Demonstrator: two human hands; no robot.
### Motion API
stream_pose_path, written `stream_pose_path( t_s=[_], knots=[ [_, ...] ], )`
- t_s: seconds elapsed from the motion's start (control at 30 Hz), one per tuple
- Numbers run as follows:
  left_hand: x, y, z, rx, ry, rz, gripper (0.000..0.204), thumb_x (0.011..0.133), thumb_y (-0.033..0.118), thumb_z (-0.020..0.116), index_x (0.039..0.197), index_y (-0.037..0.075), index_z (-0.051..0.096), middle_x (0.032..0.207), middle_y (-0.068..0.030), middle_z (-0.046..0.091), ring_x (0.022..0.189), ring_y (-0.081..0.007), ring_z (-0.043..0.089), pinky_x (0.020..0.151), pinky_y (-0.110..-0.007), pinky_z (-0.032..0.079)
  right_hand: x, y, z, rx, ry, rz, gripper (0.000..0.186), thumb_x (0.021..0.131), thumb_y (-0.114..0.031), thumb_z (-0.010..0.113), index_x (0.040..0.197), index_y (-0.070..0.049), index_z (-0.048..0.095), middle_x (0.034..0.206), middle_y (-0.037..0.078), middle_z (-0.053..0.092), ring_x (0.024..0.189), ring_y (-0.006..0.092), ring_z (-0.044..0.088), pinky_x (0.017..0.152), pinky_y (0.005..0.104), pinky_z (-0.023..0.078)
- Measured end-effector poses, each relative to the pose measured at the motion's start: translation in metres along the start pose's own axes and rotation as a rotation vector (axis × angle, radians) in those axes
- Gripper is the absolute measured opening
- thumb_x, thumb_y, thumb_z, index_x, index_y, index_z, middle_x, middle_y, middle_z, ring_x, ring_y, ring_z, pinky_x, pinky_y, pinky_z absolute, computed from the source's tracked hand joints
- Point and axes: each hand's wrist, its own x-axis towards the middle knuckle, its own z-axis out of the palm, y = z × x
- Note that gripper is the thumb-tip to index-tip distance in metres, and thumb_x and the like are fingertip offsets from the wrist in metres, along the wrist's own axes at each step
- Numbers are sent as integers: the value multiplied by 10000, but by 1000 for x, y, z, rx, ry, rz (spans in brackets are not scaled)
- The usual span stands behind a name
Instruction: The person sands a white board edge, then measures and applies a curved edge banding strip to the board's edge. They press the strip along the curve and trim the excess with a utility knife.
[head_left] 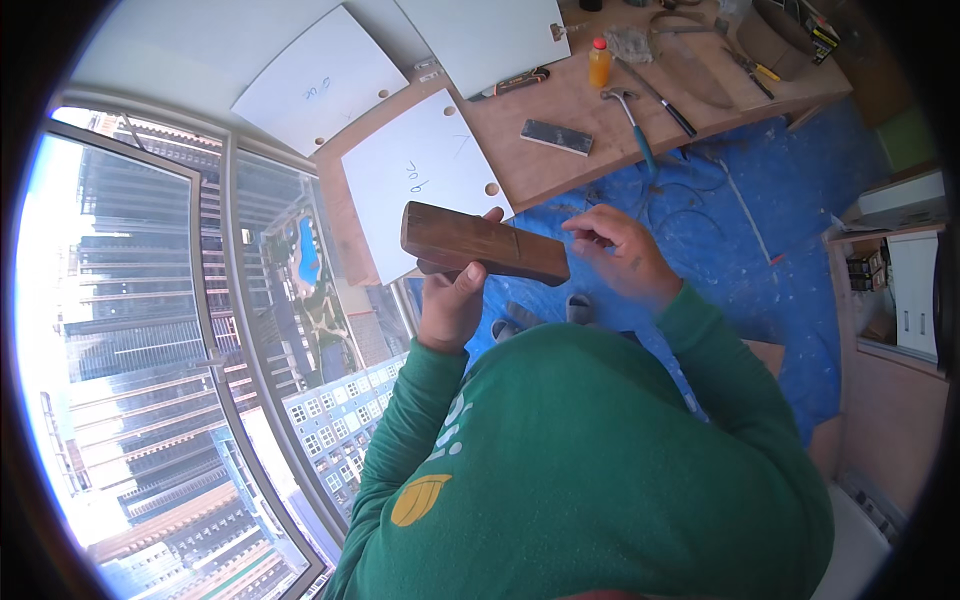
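Note:
My left hand [450, 305] grips a long, dark brown wooden block [485, 245], which looks like a hand plane body, held tilted above the table edge; part of my fingers is hidden behind it. My right hand [620, 250] is raised just off the block's right end, fingers bent but apart, with nothing visible in them. Beyond the block lies a white board [395, 160] with marks and holes on the plywood table [490, 150]. A dark flat block [556, 136] and a teal-handled hammer [635, 125] rest farther right.
More white boards [318, 85], an orange bottle [599, 68] and several tools [750, 72] occupy the table. A blue sheet [760, 220] covers the floor. A tall window [210, 280] is on my left, a cabinet [912, 290] on the right.

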Motion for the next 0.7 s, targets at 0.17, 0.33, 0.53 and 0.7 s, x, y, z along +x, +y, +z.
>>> stream_pose_path(
  t_s=[0.17, 0.33, 0.53, 0.7],
  knots=[
    [1, -14, 20, 49, 45, 52, 939, 813, 390, 897, 1509, -9, 407, 1531, -239, 509, 1418, -330, 491, 1208, -490, 355, 0, -35, 18, -126, 110, -329, 189, 899, -59, 746, 1068, 0, 686, 1004, 155, 640, 894, 312, 644, 794, 404, 519],
    [-9, -20, 17, 70, 59, 46, 930, 817, 383, 896, 1505, -15, 412, 1528, -231, 516, 1389, -315, 519, 1180, -491, 394, 1, -28, 23, 7, 37, -311, 112, 880, -49, 744, 911, -4, 647, 838, 123, 626, 815, 310, 628, 726, 418, 507],
    [-22, -21, 17, 230, 54, 24, 896, 840, 374, 874, 1498, -23, 414, 1513, -226, 532, 1379, -313, 527, 1174, -491, 408, -5, -32, 9, 498, -191, 18, 63, 931, -44, 625, 871, -32, 614, 794, 41, 602, 769, 166, 583, 699, 333, 478],
    [-36, -39, -10, 190, 183, 27, 828, 903, 394, 809, 1506, -3, 404, 1533, -208, 505, 1406, -320, 493, 1194, -511, 376, -2, 7, -40, 749, -154, 167, 90, 942, -80, 587, 859, -47, 594, 813, 4, 586, 762, 122, 548, 708, 294, 466]
  ],
)
